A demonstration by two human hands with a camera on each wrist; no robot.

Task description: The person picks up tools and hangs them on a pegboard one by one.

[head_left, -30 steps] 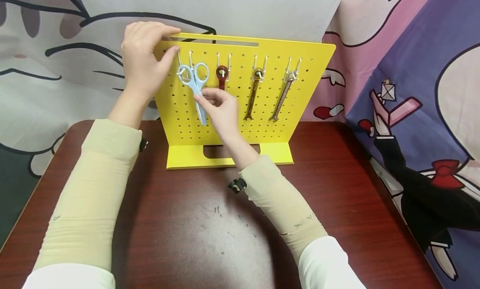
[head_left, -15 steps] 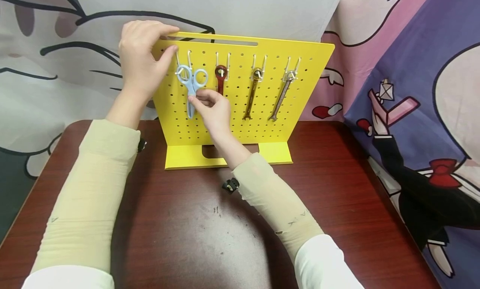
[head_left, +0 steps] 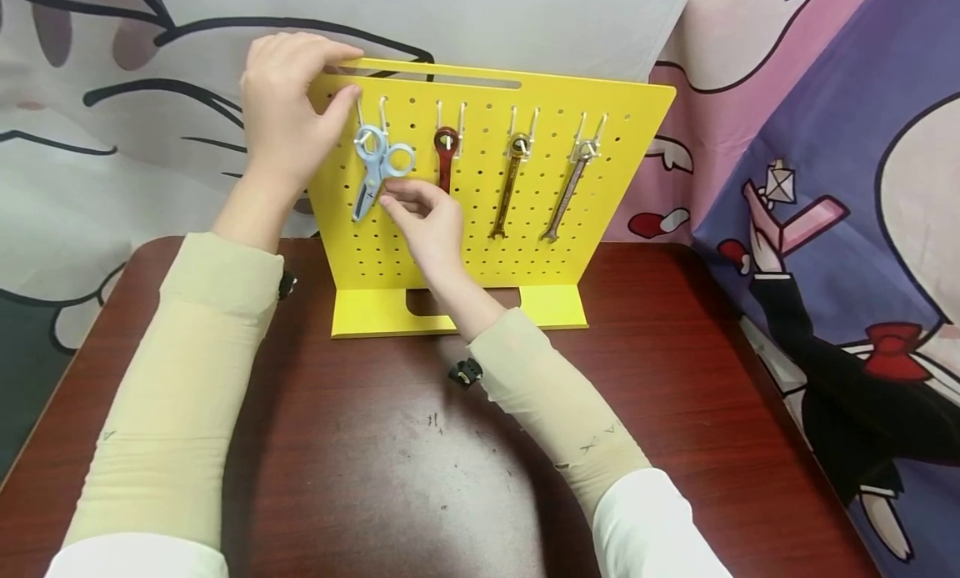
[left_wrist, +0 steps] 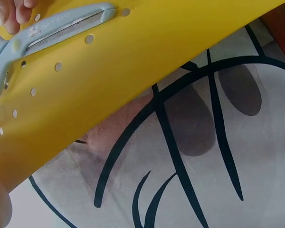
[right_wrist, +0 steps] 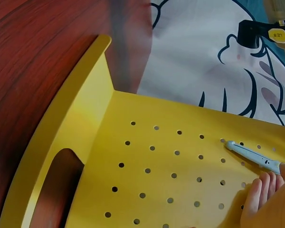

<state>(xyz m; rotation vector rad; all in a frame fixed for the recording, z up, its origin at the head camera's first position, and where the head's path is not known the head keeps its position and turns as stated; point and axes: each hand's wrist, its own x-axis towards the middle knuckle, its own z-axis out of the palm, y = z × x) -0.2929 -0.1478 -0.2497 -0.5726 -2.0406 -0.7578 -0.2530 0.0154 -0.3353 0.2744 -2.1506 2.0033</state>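
My left hand [head_left: 288,103] grips the upper left corner of the yellow pegboard [head_left: 480,219], thumb in front and the other fingers at the top edge. Light blue scissors [head_left: 371,178] hang by one ring from the leftmost white hook [head_left: 383,111], tilted with their blades toward the lower left. Right beside their pivot is my right hand [head_left: 431,223], thumb and fingertips slightly parted. The left wrist view has the scissors [left_wrist: 61,28] lying along the board's face, fingertips [left_wrist: 12,19] close by. In the right wrist view, the closed blades [right_wrist: 251,156] point away from the hand [right_wrist: 266,194].
Three wrenches hang on hooks to the right: a red one [head_left: 446,157], a gold one [head_left: 507,186] and a silver one [head_left: 567,194]. The pegboard's base [head_left: 371,313] stands on a dark red wooden table [head_left: 360,444]. Cartoon-printed cloth [head_left: 562,27] stands behind and to the right.
The scissors have swung from pointing down and right to pointing down and left. My right hand has shifted slightly left and its fingers have come off the blades. The left hand stays put.
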